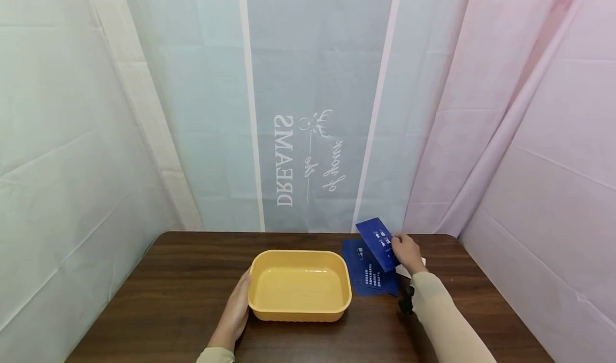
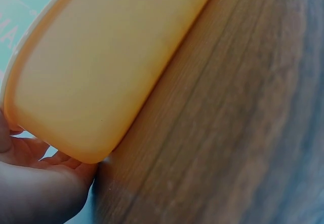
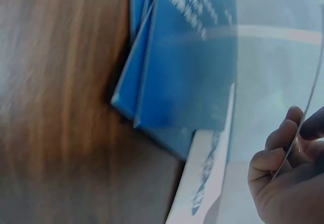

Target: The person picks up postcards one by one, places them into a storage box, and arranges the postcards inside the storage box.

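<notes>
item one: a yellow tray point(image 1: 298, 316), oblong with rounded corners. we found it on the dark wood-grained tabletop point(image 1: 183, 283), near the middle of its near part.

item two: the left hand point(image 1: 237, 307), touching the tray. its grip was unclenched — we saw the fingers laid against the outside of the tray's left end.

item three: a blue card point(image 1: 372, 237) with white characters. we noted it tilted above the pile and to the right of the tray, grasped by one end.

item four: the right hand point(image 1: 408, 249). its grip pinched the blue card between thumb and fingers, the card's edge showing as a thin line in the right wrist view.

item five: a pile of blue cards point(image 1: 358, 277), overlapping unevenly just beside the tray's right end, white print on the upper ones; we could not count them.

item six: a white card point(image 3: 195, 183) with blue print, partly covered by the pile — the lettering was too blurred for us to read.

item seven: a dark band point(image 1: 406, 301) at the right wrist, beside a cream sleeve point(image 1: 447, 315).

item eight: a pale blue-grey cloth point(image 1: 308, 58) behind the tabletop, printed with sideways white lettering point(image 1: 284, 160).
</notes>
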`<state>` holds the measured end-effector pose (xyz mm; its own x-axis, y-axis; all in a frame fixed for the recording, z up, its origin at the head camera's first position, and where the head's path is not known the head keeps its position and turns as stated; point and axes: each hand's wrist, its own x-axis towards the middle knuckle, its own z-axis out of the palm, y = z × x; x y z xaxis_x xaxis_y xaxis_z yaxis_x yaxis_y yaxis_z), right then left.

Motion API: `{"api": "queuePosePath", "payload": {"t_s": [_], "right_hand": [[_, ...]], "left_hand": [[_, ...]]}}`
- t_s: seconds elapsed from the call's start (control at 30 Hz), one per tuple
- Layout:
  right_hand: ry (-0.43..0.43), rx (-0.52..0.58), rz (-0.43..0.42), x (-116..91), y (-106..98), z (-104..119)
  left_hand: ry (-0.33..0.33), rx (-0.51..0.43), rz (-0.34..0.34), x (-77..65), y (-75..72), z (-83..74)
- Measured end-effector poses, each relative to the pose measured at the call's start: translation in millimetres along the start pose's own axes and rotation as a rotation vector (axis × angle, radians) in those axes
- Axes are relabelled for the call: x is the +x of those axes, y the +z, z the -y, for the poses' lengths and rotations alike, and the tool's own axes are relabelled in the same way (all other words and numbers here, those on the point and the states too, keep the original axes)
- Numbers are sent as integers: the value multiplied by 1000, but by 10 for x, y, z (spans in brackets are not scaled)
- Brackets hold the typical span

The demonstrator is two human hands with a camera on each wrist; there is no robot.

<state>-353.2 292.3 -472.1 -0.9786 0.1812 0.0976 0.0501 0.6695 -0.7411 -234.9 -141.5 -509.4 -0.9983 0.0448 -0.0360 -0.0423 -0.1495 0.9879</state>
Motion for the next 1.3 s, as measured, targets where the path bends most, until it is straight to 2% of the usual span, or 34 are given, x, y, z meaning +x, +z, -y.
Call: {"api": "queuePosePath", "payload": {"t_s": [0.47, 0.9, 1.13, 1.3], "right_hand": [[-140, -2, 58, -45, 138, 578], [-258, -3, 125, -146, 310, 1060], [-333, -6, 185, -227, 373, 1289], [-379, -27, 278, -279, 397, 1461]], "left_hand": [[-6, -11, 19, 13, -17, -11], [-38, 18, -2, 21, -27, -19], [-33, 15, -5, 26, -36, -1], [-20, 1, -4, 28, -36, 5]]}}
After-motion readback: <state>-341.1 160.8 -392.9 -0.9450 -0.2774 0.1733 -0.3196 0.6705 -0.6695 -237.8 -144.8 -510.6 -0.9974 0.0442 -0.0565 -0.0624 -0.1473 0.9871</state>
